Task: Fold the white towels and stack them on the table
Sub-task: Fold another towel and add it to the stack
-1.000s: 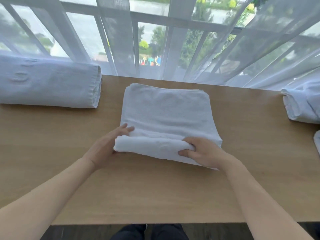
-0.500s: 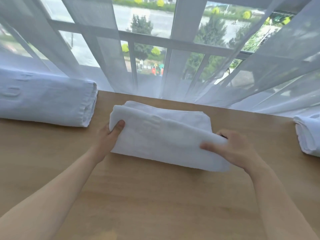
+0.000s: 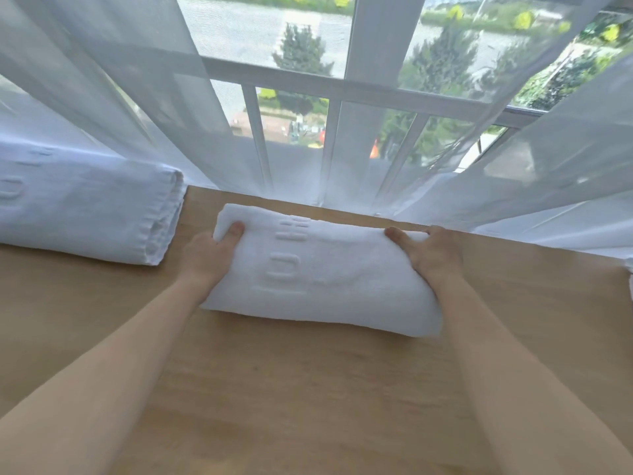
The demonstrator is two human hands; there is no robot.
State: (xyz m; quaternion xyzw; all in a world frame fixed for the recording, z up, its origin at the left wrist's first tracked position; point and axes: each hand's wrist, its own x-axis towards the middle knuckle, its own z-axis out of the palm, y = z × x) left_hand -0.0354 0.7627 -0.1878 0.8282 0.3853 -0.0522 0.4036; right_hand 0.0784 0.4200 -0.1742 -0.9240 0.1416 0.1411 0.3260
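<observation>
White terry under both grips: left hand [image 3: 209,252] clamped on the left end of the folded towel [image 3: 318,275], thumb on top, fingers hidden beneath. Right hand [image 3: 432,252] clamped likewise on the right end, thumb pressed across the upper fold. Lying flat on the wooden tabletop [image 3: 301,389], near its far edge, raised lettering facing up. Well to the left, apart from it, a larger folded towel stack [image 3: 85,214] resting on the same tabletop. Behind, sheer curtains [image 3: 555,166] brushing the far edge, window bars [image 3: 329,145] and greenery beyond.
</observation>
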